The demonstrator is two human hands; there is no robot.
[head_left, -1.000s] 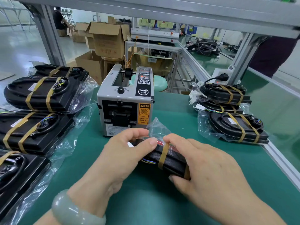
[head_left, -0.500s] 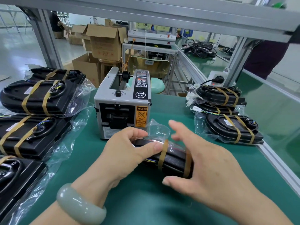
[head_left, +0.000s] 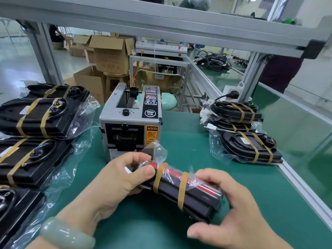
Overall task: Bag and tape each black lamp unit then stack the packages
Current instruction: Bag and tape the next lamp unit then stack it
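Head view: both hands hold one lamp unit [head_left: 195, 196], already in its clear bag, turned up on edge low over the green table [head_left: 188, 141] just in front of the tape dispenser [head_left: 131, 123]. The left hand [head_left: 115, 178] grips the left end, its thumb pressed on top beside the nearer of two brown tape bands [head_left: 182, 191]. The right hand [head_left: 233, 209] curls over the right end, fingers on top and thumb below. The bag's loose mouth [head_left: 158, 150] sticks up untucked by the left thumb.

Both bands look wrapped, so the step in hand is probably checking the tape and sending the package to a pile. To do it well, run a thumb along each band so the ends lie flat, and fold the loose plastic down so it does not catch. Then lay the unit flat, not on edge, and square with the package beneath. The stack of taped packages [head_left: 248, 133] at the right is nearest. More taped packages [head_left: 39, 117] lie in rows at the left.
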